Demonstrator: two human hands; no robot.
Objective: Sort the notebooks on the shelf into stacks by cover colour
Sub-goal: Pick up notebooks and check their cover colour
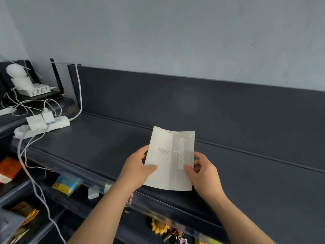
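Lower tier: nearest the camera and below the fingers, a yellow sunflower-shaped trinket shows between the two forearms. A crinkled yellow-and-blue plastic packet lies to the left of the left fingers, and an orange cardboard box sits further left still.
Left hand: it grips the left edge of the notebook. The thumb lies flat across the front cover and the fingers are tucked out of sight behind it.
Right hand: it pinches the right edge. The thumb presses on the cover and the curled fingers wrap behind.
Notebook: a thin, pale grey soft-cover notebook with ruled lines and a darker grey band bearing white lettering. It is held between both sets of fingers, tilted up and bowed along its top edge. I cannot tell whether its lower edge touches the shelf.
Shelf top: a dark grey flat metal shelf spreads beneath and beyond the fingers.
Power strip: a white plastic power strip with plugs and white cables lies well left of the left fingers and further back.
Router: a white vented box with a black antenna stands beyond the strip.
Back panel: a dark grey upright panel rises beyond the fingertips.
Wall: a pale blue-grey painted wall stands farthest back.
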